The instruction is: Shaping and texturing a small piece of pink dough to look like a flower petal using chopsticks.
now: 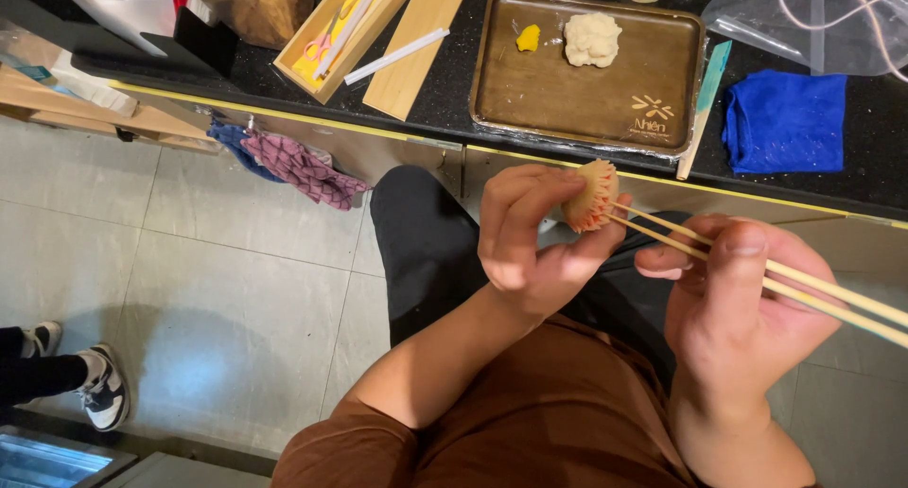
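Head view: left hand [530, 233] pinches dough flower [591, 195]; right hand [747, 289] grips 2 chopsticks [757, 270], tips pointing upper-left into flower.

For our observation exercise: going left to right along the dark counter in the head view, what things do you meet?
Open wooden box → flat wooden lid → brown tray holding a yellow dough bit and a pale dough lump → blue cloth.

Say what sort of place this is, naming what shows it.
Probably a food-craft workspace: a brown tray holding a pale dough lump, a wooden tool box on the dark counter, and a petalled dough flower being shaped with chopsticks.
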